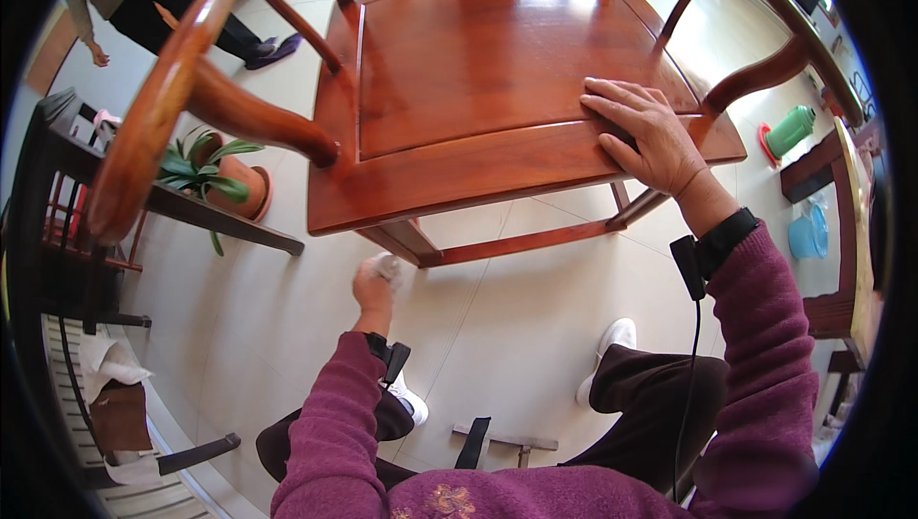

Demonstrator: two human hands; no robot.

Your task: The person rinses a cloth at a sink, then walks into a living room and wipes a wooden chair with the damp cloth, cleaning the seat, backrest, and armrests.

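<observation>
A glossy red-brown wooden armchair (473,67) stands before me with its seat's front edge towards me. My right hand (649,135) rests on the front right part of the seat, palm down, fingers spread over the panel, with nothing seen in it. Low at the chair's left front leg (401,240), my left hand (373,286) is closed on a crumpled pale cloth or pad (389,269), which is slightly blurred. Whether the cloth touches the leg cannot be told. Curved armrests rise on both sides, the left one (154,110) large and close to the view.
A potted plant (240,189) and a dark wooden chair frame (229,221) stand at left. Another person (193,2) stands at upper left. A green thermos (789,131), a blue basin (809,232) and a wooden frame (846,232) are at right. A small stool (505,438) is below.
</observation>
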